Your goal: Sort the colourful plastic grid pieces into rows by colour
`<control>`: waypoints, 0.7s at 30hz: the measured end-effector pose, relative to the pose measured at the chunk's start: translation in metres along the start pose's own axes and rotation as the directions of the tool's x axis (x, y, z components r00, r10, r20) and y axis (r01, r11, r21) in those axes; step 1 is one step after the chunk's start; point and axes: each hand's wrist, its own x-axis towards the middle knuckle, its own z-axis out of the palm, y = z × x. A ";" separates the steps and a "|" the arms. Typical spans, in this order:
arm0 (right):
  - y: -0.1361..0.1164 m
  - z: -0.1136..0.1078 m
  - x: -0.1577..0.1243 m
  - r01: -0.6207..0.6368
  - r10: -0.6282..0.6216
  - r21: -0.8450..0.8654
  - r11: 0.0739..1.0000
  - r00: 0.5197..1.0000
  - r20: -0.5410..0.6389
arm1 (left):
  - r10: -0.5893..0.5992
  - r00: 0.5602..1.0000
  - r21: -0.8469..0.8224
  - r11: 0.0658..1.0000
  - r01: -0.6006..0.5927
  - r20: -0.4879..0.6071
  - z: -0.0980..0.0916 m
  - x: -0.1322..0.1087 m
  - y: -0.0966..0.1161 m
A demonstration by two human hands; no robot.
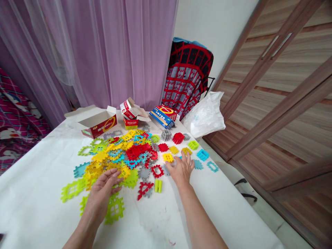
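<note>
A heap of interlocking plastic building tiles (100,157) in yellow, red, blue, lime and grey covers the middle of the table. At its near edge is my left hand (102,190), its thumb and forefinger closed at a yellow window-pattern tile (125,172). Lime tiles (115,209) lie under and beside this hand. My right hand (182,170) is to the right of the heap, palm down with fingers spread. Its thumb is by a yellow window tile (168,157), and its fingertips reach a darker yellow tile (186,151). A blue tile (198,164) lies beside it.
Open cardboard boxes (100,122) and a blue box (162,117) stand at the table's back. Stacks of grey tiles (166,135) and red tiles (178,138) sit before them. A white plastic bag (206,114) rests at the right edge. Wooden wardrobe doors (280,103) rise beyond.
</note>
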 end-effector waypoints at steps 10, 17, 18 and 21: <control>0.022 -0.014 -0.002 -0.098 0.086 0.159 0.982 0.993 0.082 | 0.065 0.991 -0.031 0.997 -0.069 -0.115 -0.007 0.008 0.001; 0.015 -0.011 -0.008 -0.102 0.062 0.230 0.968 0.983 0.174 | 0.183 0.961 -0.067 0.977 -0.200 -0.207 -0.021 0.022 0.001; 0.013 -0.009 -0.010 -0.089 0.048 0.245 0.965 0.984 0.171 | 0.200 0.952 -0.069 0.973 -0.221 -0.229 -0.024 0.023 0.002; 0.011 -0.004 -0.014 -0.046 0.002 0.288 0.956 0.989 0.149 | 0.261 0.922 -0.043 0.958 -0.284 -0.286 -0.034 0.027 0.006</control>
